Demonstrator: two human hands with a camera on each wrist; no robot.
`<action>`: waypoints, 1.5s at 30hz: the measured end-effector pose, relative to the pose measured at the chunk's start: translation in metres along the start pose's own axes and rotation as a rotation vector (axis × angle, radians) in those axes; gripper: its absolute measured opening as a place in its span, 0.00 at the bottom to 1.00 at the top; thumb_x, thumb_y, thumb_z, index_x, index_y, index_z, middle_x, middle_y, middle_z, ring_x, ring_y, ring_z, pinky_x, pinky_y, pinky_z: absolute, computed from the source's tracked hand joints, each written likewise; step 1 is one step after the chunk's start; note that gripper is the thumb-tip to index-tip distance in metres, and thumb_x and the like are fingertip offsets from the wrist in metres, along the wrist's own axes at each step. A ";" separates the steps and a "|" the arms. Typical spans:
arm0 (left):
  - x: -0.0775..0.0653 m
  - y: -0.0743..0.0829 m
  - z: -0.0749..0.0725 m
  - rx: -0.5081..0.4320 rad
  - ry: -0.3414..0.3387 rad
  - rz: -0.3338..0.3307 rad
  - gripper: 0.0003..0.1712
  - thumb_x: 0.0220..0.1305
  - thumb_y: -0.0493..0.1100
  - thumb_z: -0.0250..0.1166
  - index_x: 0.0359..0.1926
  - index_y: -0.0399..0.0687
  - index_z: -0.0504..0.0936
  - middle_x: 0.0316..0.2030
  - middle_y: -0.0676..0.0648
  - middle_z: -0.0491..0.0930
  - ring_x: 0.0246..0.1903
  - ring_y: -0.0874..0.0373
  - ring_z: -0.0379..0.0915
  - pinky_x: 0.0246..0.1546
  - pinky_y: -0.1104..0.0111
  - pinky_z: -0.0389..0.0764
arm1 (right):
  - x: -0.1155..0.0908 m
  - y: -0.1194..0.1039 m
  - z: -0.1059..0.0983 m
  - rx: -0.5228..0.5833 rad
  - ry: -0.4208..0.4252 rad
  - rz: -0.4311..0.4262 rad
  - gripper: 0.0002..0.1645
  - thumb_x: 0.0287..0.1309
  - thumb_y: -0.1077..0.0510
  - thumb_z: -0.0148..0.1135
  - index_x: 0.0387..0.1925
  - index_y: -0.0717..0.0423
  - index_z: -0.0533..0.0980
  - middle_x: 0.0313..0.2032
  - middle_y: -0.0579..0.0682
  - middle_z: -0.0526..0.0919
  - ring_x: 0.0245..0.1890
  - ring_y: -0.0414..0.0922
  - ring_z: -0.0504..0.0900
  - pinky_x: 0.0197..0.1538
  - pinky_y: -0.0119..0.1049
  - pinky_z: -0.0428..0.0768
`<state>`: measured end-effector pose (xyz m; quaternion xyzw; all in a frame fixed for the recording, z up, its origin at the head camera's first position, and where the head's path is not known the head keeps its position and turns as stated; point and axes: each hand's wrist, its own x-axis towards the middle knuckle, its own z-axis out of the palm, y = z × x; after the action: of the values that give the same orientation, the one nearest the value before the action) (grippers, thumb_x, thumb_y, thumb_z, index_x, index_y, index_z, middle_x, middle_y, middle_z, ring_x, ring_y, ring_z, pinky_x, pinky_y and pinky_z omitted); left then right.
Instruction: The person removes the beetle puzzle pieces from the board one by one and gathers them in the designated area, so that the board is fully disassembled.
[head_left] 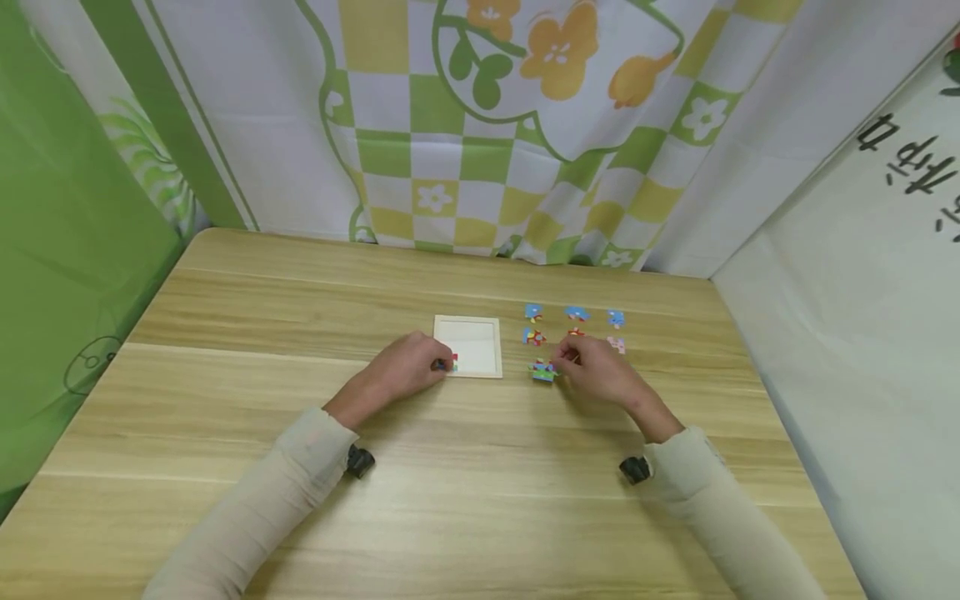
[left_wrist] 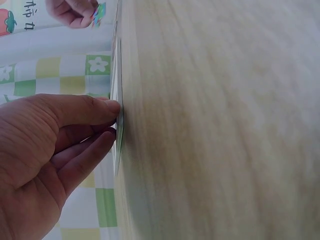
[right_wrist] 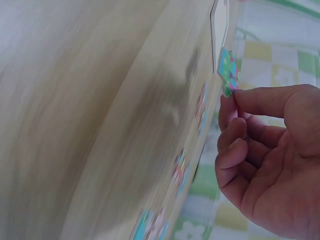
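In the head view, my left hand (head_left: 408, 367) is at the lower left corner of a square, pale wooden puzzle tray (head_left: 468, 319). Its thumb and fingers pinch a small, multicoloured puzzle piece (head_left: 454, 358) there, mostly hidden by the fingertips. To the right of the tray, my right hand (head_left: 600, 369) pinches a green and blue jigsaw piece (head_left: 543, 372) by its edge between thumb and index finger. The right wrist view shows this piece (right_wrist: 229, 70) raised off the table, its other fingers curled below. The left wrist view sees the tray (left_wrist: 119, 145) edge-on beside the left fingertips.
Several loose puzzle pieces lie in rows right of the tray, among them a blue one (head_left: 577, 313), a red and yellow one (head_left: 534, 337) and a pink one (head_left: 617, 344). The wooden table (head_left: 465, 500) meets a checked curtain (head_left: 480, 158) at its back edge.
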<state>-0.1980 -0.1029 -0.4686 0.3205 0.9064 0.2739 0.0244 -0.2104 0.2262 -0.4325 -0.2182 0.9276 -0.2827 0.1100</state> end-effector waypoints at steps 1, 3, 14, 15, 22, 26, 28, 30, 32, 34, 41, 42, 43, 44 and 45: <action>0.000 0.000 0.000 -0.002 0.000 -0.005 0.08 0.65 0.28 0.67 0.32 0.41 0.88 0.35 0.49 0.88 0.27 0.63 0.73 0.29 0.73 0.77 | -0.001 0.004 -0.002 -0.006 -0.007 0.007 0.06 0.72 0.63 0.60 0.39 0.61 0.81 0.35 0.50 0.84 0.33 0.44 0.79 0.37 0.41 0.78; 0.000 0.000 0.000 0.001 0.002 -0.008 0.07 0.65 0.29 0.67 0.33 0.41 0.89 0.36 0.47 0.89 0.27 0.63 0.74 0.30 0.72 0.78 | -0.003 0.012 -0.006 -0.020 -0.015 0.027 0.06 0.72 0.63 0.60 0.40 0.62 0.81 0.34 0.51 0.84 0.32 0.44 0.79 0.37 0.41 0.78; -0.001 0.002 -0.001 0.012 -0.002 -0.003 0.06 0.67 0.30 0.68 0.34 0.40 0.90 0.35 0.48 0.88 0.26 0.63 0.72 0.29 0.73 0.76 | -0.007 0.039 -0.016 -0.046 -0.019 0.117 0.06 0.70 0.63 0.60 0.40 0.62 0.81 0.35 0.51 0.84 0.35 0.46 0.78 0.42 0.43 0.76; -0.001 0.001 -0.001 0.015 0.000 -0.001 0.06 0.67 0.30 0.68 0.34 0.41 0.90 0.34 0.48 0.88 0.26 0.63 0.71 0.29 0.73 0.75 | -0.007 0.041 -0.016 -0.050 -0.017 0.121 0.06 0.70 0.63 0.60 0.40 0.62 0.81 0.35 0.51 0.84 0.36 0.47 0.79 0.43 0.44 0.76; -0.001 0.000 0.000 0.023 -0.007 0.006 0.07 0.67 0.31 0.67 0.32 0.42 0.89 0.31 0.51 0.86 0.24 0.64 0.69 0.27 0.74 0.72 | -0.004 0.047 -0.016 -0.064 -0.027 0.148 0.06 0.70 0.63 0.59 0.40 0.61 0.81 0.37 0.52 0.84 0.38 0.49 0.78 0.45 0.46 0.76; -0.001 0.001 0.000 0.022 -0.004 0.007 0.08 0.67 0.30 0.68 0.32 0.42 0.89 0.31 0.51 0.87 0.24 0.64 0.70 0.26 0.74 0.72 | -0.003 0.049 -0.015 -0.063 -0.029 0.153 0.06 0.70 0.62 0.59 0.39 0.61 0.81 0.37 0.52 0.84 0.37 0.49 0.77 0.45 0.46 0.76; -0.001 0.002 0.000 0.024 0.000 0.009 0.08 0.67 0.30 0.68 0.31 0.42 0.88 0.31 0.51 0.87 0.24 0.65 0.69 0.26 0.74 0.72 | -0.003 0.050 -0.014 -0.070 -0.025 0.151 0.06 0.70 0.62 0.59 0.39 0.61 0.81 0.37 0.53 0.84 0.38 0.49 0.77 0.45 0.47 0.76; -0.001 0.002 0.000 0.024 0.002 0.013 0.09 0.67 0.30 0.68 0.29 0.43 0.88 0.30 0.51 0.86 0.24 0.65 0.69 0.26 0.74 0.71 | -0.002 0.051 -0.013 -0.086 -0.020 0.148 0.06 0.70 0.62 0.59 0.39 0.61 0.80 0.37 0.53 0.84 0.38 0.50 0.78 0.46 0.48 0.76; -0.001 0.002 0.000 0.025 0.004 0.016 0.10 0.67 0.30 0.68 0.28 0.43 0.87 0.29 0.52 0.85 0.23 0.65 0.68 0.26 0.74 0.70 | -0.001 0.051 -0.011 -0.097 -0.018 0.149 0.06 0.71 0.62 0.59 0.39 0.61 0.80 0.37 0.53 0.84 0.38 0.50 0.78 0.46 0.49 0.77; -0.001 0.001 0.000 0.027 0.005 0.018 0.11 0.67 0.30 0.67 0.28 0.44 0.86 0.28 0.52 0.84 0.23 0.65 0.67 0.25 0.75 0.69 | -0.001 0.050 -0.010 -0.104 -0.018 0.153 0.06 0.71 0.62 0.59 0.39 0.61 0.80 0.36 0.53 0.83 0.37 0.50 0.78 0.46 0.50 0.77; -0.002 0.000 0.000 0.014 0.021 0.028 0.11 0.67 0.29 0.67 0.27 0.43 0.86 0.29 0.52 0.84 0.24 0.64 0.68 0.26 0.74 0.70 | 0.000 0.045 -0.008 -0.125 0.001 0.169 0.05 0.70 0.63 0.60 0.38 0.61 0.79 0.35 0.53 0.83 0.35 0.50 0.78 0.44 0.50 0.78; -0.002 0.001 0.000 0.012 0.021 0.026 0.11 0.67 0.29 0.67 0.28 0.43 0.86 0.30 0.52 0.85 0.25 0.64 0.68 0.26 0.74 0.70 | 0.000 0.045 -0.008 -0.128 0.001 0.169 0.05 0.70 0.63 0.60 0.38 0.61 0.79 0.35 0.53 0.83 0.35 0.50 0.78 0.44 0.50 0.78; -0.002 0.001 0.000 0.010 0.021 0.025 0.11 0.67 0.29 0.67 0.28 0.43 0.86 0.30 0.52 0.85 0.25 0.64 0.69 0.26 0.74 0.70 | 0.000 0.045 -0.008 -0.127 0.002 0.171 0.05 0.70 0.63 0.60 0.38 0.62 0.79 0.34 0.53 0.83 0.35 0.50 0.78 0.43 0.50 0.78; -0.002 0.001 0.000 0.010 0.021 0.024 0.11 0.67 0.29 0.67 0.28 0.43 0.86 0.30 0.52 0.85 0.25 0.64 0.69 0.26 0.74 0.70 | 0.000 0.045 -0.008 -0.128 0.002 0.173 0.05 0.70 0.63 0.60 0.38 0.62 0.79 0.34 0.53 0.83 0.35 0.50 0.78 0.43 0.50 0.78; -0.002 0.001 0.001 0.008 0.019 0.023 0.11 0.67 0.29 0.67 0.28 0.43 0.86 0.29 0.52 0.84 0.25 0.64 0.68 0.26 0.75 0.70 | 0.000 0.045 -0.008 -0.127 0.002 0.178 0.05 0.71 0.63 0.60 0.38 0.61 0.79 0.35 0.53 0.83 0.35 0.49 0.78 0.43 0.49 0.78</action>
<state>-0.1954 -0.1032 -0.4689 0.3282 0.9040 0.2737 0.0112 -0.2283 0.2632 -0.4519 -0.1411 0.9594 -0.2128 0.1196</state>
